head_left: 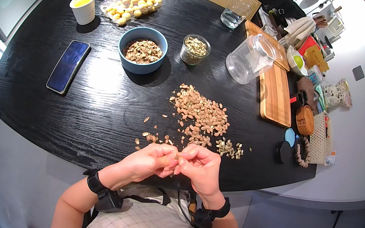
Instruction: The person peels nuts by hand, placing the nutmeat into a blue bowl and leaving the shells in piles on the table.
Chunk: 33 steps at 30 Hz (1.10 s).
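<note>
My left hand (pixel 153 159) and my right hand (pixel 202 164) meet at the table's near edge, fingertips pinched together. Between them shows a small pale seed (pixel 177 156), partly hidden by the fingers; its exact kind is hard to make out. Just beyond lies a loose pile of reddish-brown nuts or seeds (pixel 201 112). A smaller heap of pale green pumpkin seeds (pixel 229 149) sits to its right. Crumbs and stray pieces are scattered left of the pile. Farther off stand a blue bowl (pixel 122 60) of brown husks or flakes and a small glass jar (pixel 195 49) of green seeds.
On the black table (pixel 28 105) are a phone (pixel 68 67), a paper cup (pixel 84 9) of yellow stuff, a clear tray of round yellow pieces (pixel 132 5), a water glass (pixel 234 15), an empty clear jar (pixel 247 60) and wooden boards (pixel 275 97). Clutter lines the right side.
</note>
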Available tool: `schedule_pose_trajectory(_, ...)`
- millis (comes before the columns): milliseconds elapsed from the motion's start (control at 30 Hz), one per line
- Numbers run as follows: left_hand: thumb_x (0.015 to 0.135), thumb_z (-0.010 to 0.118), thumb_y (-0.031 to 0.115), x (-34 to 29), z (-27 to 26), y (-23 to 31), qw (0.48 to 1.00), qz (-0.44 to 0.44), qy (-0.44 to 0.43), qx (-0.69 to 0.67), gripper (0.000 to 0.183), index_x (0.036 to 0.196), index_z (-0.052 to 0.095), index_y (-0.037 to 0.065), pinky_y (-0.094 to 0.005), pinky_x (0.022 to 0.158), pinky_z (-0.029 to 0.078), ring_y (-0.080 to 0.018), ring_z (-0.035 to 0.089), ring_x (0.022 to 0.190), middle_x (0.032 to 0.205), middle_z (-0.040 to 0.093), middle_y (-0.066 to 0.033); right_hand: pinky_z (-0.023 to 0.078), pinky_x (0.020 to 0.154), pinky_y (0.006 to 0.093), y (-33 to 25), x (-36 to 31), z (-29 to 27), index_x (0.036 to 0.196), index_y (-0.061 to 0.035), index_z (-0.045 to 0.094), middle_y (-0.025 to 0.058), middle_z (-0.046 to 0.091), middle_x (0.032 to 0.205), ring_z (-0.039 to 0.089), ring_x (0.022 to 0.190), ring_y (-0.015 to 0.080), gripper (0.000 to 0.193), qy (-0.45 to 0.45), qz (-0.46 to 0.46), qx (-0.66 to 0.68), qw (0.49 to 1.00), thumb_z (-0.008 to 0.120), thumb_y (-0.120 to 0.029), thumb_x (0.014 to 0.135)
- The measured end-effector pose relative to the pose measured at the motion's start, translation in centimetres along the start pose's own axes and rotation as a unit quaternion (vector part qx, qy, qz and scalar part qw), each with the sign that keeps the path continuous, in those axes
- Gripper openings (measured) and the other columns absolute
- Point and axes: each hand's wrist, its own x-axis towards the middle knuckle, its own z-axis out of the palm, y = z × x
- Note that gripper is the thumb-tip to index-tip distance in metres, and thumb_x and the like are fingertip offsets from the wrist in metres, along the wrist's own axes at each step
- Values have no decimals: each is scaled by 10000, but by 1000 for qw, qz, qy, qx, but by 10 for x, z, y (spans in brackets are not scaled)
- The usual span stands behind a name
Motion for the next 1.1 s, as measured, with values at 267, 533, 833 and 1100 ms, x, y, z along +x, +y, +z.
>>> schedule_pose_trajectory(267, 995, 470, 239, -6, 7, 21, 999, -11, 16, 44, 290, 755, 489, 77, -208, 503, 280, -67, 377, 575, 678, 441, 29, 551, 604, 228, -11, 1, -8, 913, 32, 632, 88, 608, 894, 636, 763, 127, 97, -36, -87, -209, 973, 637, 73, 825)
schedule_pose_trajectory(533, 1020, 404, 296, -2, 6, 14, 984, 48, 33, 171, 350, 776, 509, 69, -206, 490, 289, -40, 339, 558, 629, 406, 62, 555, 650, 237, -19, 1, 6, 931, 65, 648, 105, 645, 892, 638, 744, 122, 106, 37, 64, -80, 994, 642, 76, 826)
schedule_pose_trajectory(833, 1014, 371, 388, -1, 11, 9, 984, 99, 47, 142, 353, 849, 442, 84, -202, 500, 282, -74, 385, 585, 706, 415, 18, 476, 647, 222, 5, 6, -1, 927, 36, 668, 71, 620, 878, 591, 733, 102, 77, 48, -47, -40, 997, 633, 10, 863)
schedule_pose_trajectory(1100, 1015, 402, 313, -2, 7, 5, 994, 87, 38, -50, 327, 791, 447, 80, -210, 517, 316, -72, 375, 584, 796, 538, -46, 471, 661, 231, 1, 4, 8, 980, 66, 661, 91, 618, 873, 584, 716, 117, 127, 47, 17, 8, 999, 591, 41, 877)
